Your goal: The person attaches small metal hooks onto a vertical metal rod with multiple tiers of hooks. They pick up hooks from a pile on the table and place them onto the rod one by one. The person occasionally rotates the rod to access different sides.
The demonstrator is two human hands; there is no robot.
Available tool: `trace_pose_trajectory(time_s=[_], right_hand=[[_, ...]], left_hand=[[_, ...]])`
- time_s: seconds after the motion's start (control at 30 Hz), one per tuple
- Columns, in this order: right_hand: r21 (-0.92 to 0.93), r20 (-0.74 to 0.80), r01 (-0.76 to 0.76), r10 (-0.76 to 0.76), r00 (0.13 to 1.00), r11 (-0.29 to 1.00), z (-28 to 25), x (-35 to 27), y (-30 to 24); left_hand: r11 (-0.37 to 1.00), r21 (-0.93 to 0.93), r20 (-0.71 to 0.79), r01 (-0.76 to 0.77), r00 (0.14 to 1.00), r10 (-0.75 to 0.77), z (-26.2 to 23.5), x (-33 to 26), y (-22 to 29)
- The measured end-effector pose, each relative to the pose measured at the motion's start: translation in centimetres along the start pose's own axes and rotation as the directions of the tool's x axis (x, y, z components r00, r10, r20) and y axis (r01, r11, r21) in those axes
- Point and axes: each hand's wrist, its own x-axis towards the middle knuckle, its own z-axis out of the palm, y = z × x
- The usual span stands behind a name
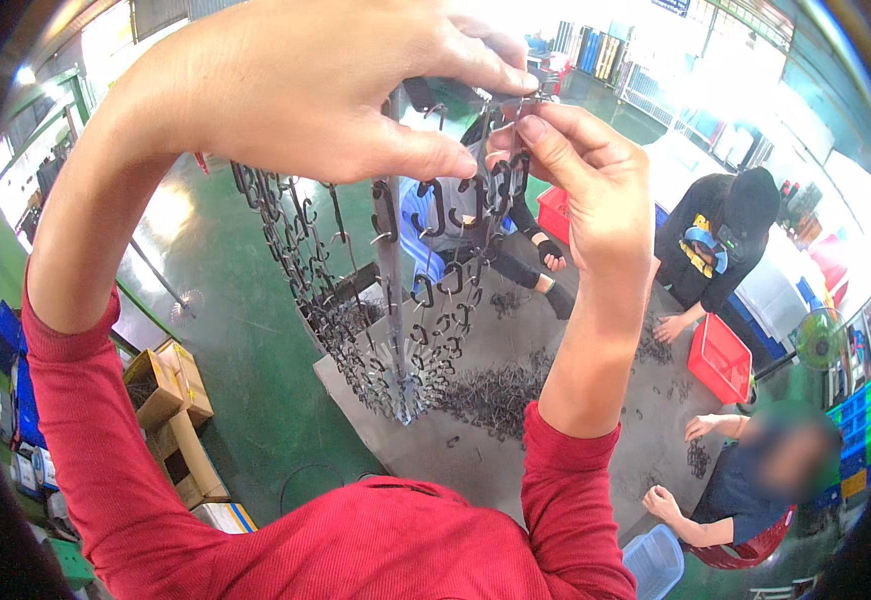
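A tall rack stands in front of me, with a grey central pole [389, 285] and rings of thin wire hooks. Black C-shaped metal clips [385, 212] hang from the hooks in columns. My left hand [355, 105] reaches over the rack's top with thumb and index finger spread. Its index fingertip touches a small dark piece at the upper end. Opposite it, my right hand [590, 170] is closed in a pinch at the rack's upper right side. What lies between its thumb and index finger is mostly hidden. More clips hang just below these fingertips.
A grey table [595, 440] bears a heap of black clips [495, 395]. Two co-workers sit at the right, near a red tray [720, 360] and a blue basket [653, 562]. Another person is partly hidden behind the rack. Cardboard boxes [187, 380] stand on the green floor at left.
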Motion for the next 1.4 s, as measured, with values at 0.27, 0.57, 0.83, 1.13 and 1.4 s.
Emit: trace_pose_trajectory(time_s=[0.27,0.57,0.83,1.13,1.4], right_hand=[[-0.238,-0.378,-0.015,-0.078,0.923,0.971,-3.9,-2.5,-1.8],[-0.894,-0.38,-0.291,-0.235,0.895,0.341,-8.3,-3.1,-1.5],[-0.082,-0.093,0.044,-0.052,0.994,0.996,0.8,-1.5,-0.8],[-0.081,-0.198,0.085,-0.099,0.975,0.993,1.0,-2.0,-0.7],[-0.369,-0.498,0.016,-0.212,0.841,0.929,-5.8,-4.1,-0.9]], left_hand=[[0.965,0.17,0.043,0.198,0.977,-0.209,0.9,-0.3,0.2],[0.977,-0.015,0.006,0.213,0.977,-0.213,1.0,1.0,0.7],[0.993,-0.028,0.019,0.111,0.994,-0.11,-0.4,1.1,2.2],[0.986,0.101,-0.048,-0.135,0.989,0.14,2.1,0.6,-2.2],[0.989,0.146,-0.092,-0.013,0.995,0.027,2.7,1.2,-1.8]])
